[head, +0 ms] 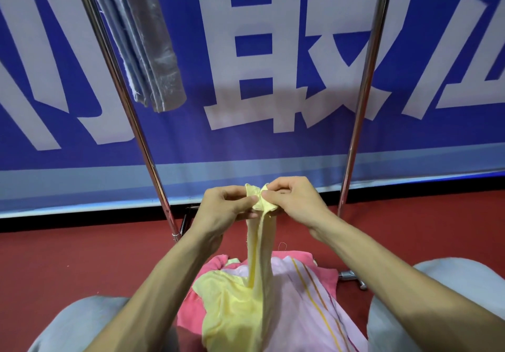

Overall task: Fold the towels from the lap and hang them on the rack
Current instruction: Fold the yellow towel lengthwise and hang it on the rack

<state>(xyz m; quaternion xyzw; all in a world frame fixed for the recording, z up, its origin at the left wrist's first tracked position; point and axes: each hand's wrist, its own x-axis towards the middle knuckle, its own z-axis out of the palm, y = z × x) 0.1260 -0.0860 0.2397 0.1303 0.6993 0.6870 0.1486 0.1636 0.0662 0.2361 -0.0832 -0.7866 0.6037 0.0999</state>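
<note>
1. Presently, both hands are held up in front of the person, above the lap and close together, nearly touching.
2. Left hand point(229, 206): the fingers are curled. The thumb and fingertips pinch the top edge of the yellow towel point(259, 242).
3. Right hand point(295, 201): also curled, it pinches the same edge just beside the left hand. A small fold of cloth bunches up between the two grips.
4. Yellow towel: it hangs from the hands as a narrow, gathered strip down to the lap. Its lower part lies crumpled on top of the pile there.
5. Pile on the lap: a lilac striped towel point(300, 297) with orange stripes lies under and to the right of the yellow one. A pink towel point(191, 316) lies beneath both and shows at the left side and the far edge.
6. Rack point(123, 86): two shiny metal uprights stand beyond the hands, one on the left and one on the right. A folded grey towel point(147, 50) hangs close beside the left upright. Its point of support is above the frame edge and cannot be seen.
7. Surroundings: a blue banner point(273, 146) with large white characters stands behind the rack. The floor point(54, 264) is red. Knees in light grey trousers point(82, 321) sit either side of the pile.
</note>
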